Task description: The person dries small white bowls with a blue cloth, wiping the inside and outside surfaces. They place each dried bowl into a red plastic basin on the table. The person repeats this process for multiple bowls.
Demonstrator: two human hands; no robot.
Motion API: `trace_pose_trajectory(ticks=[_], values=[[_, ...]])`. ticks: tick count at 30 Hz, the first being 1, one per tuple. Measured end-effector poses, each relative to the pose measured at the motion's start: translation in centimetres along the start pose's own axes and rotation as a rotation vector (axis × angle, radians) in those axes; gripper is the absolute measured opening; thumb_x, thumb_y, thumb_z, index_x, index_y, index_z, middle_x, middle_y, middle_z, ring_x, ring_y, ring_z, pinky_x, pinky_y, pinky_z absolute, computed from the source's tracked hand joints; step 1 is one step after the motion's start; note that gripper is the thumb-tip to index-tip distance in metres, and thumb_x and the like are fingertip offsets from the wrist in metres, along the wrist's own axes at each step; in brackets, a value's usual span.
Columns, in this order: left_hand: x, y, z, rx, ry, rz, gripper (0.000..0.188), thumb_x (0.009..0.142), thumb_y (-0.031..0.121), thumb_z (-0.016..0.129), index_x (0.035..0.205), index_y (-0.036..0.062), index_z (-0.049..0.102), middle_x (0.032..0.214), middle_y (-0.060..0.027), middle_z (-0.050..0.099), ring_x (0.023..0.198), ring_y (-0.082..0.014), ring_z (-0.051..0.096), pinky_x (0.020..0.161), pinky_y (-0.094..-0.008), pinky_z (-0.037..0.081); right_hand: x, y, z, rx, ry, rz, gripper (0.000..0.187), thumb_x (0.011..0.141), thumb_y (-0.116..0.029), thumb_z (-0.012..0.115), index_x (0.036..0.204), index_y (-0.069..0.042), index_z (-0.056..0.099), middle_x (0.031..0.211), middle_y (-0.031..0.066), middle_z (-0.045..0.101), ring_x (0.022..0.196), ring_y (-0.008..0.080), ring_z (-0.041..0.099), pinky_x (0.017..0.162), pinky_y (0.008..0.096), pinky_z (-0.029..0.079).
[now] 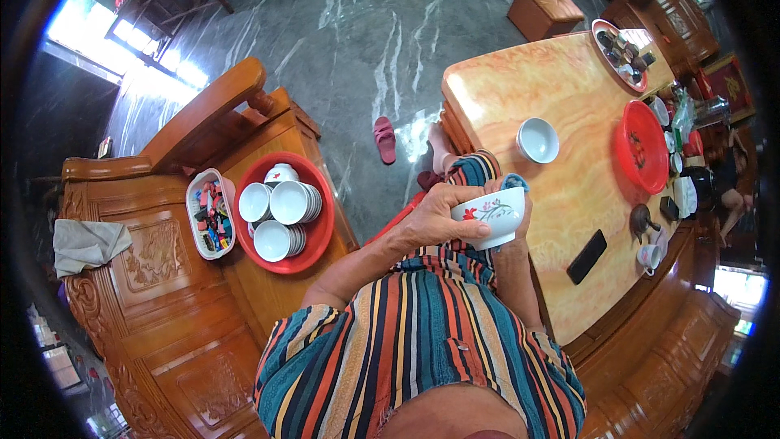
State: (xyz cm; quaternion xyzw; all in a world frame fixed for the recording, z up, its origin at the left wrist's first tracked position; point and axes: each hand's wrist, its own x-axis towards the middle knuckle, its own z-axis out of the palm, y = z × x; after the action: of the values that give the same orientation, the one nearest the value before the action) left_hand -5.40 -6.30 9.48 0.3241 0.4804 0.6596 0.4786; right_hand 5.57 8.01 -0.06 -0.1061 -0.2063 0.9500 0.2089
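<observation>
In front of my body, my left hand grips a white bowl painted with red flowers and green leaves. The bowl is tilted on its side, my thumb lying across its outer wall. Behind it is my right hand, mostly hidden by the bowl, with its fingers closed around a blue cloth that shows at the rim. On the table to the right stands another white bowl. To my left, a red basin holds several stacks of white bowls.
Beside the red basin on the wooden bench sit a white basket of small coloured items and a grey cloth. The marble-topped table carries a red colander, a black phone, cups and an oval tray. A pink slipper lies on the floor.
</observation>
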Motion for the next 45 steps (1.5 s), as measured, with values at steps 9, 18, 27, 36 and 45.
trace_pose_trajectory(ticks=[9,18,27,36,45], values=[[0.1,-2.0,-0.6,0.210,-0.108,0.157,0.023,0.077,0.018,0.077,0.083,0.0003,0.063,0.069,0.0010,0.057,0.064,-0.0051,0.050,0.055,-0.0242,0.041,-0.6,-1.8,3.4,-0.701,0.206,-0.352,0.049,0.097,-0.032,0.032,0.071,0.001,0.058,0.065,0.0109,0.059,0.061,0.0183,0.055,0.060,0.0305,0.046],[0.2,-3.2,0.2,0.603,-0.036,0.300,0.022,0.074,0.013,0.073,0.082,-0.0018,0.060,0.065,-0.0102,0.055,0.061,-0.0110,0.054,0.056,-0.0286,0.044,-2.2,-1.4,5.8,-1.439,0.057,-0.675,0.021,0.089,-0.009,0.051,0.072,0.002,0.057,0.066,0.0052,0.052,0.062,0.0129,0.049,0.059,0.0285,0.039],[-0.1,-2.5,-0.5,0.337,-0.030,0.106,0.023,0.074,0.018,0.077,0.078,0.0006,0.063,0.065,0.0018,0.055,0.060,-0.0052,0.051,0.053,-0.0223,0.041,-0.7,-2.3,3.7,-0.821,0.208,-0.284,0.033,0.094,-0.022,0.046,0.072,-0.002,0.058,0.061,0.0012,0.052,0.054,0.0083,0.046,0.052,0.0242,0.039],[-0.2,-1.8,0.0,0.159,0.065,0.121,0.030,0.075,0.026,0.077,0.075,0.0032,0.059,0.065,0.0033,0.050,0.061,-0.0036,0.045,0.054,-0.0223,0.038,-0.4,0.3,3.3,-0.131,0.425,-0.016,0.037,0.091,-0.034,0.042,0.073,-0.003,0.052,0.065,0.0064,0.051,0.063,0.0172,0.046,0.058,0.0301,0.041],[0.2,-0.4,-1.2,0.278,-0.077,0.036,0.030,0.075,0.025,0.077,0.087,-0.0010,0.066,0.071,-0.0005,0.059,0.064,-0.0065,0.052,0.057,-0.0229,0.042,-0.3,0.5,-0.8,-0.205,0.187,-0.016,0.037,0.093,-0.032,0.037,0.078,-0.004,0.056,0.070,0.0078,0.057,0.063,0.0172,0.053,0.059,0.0283,0.045]])
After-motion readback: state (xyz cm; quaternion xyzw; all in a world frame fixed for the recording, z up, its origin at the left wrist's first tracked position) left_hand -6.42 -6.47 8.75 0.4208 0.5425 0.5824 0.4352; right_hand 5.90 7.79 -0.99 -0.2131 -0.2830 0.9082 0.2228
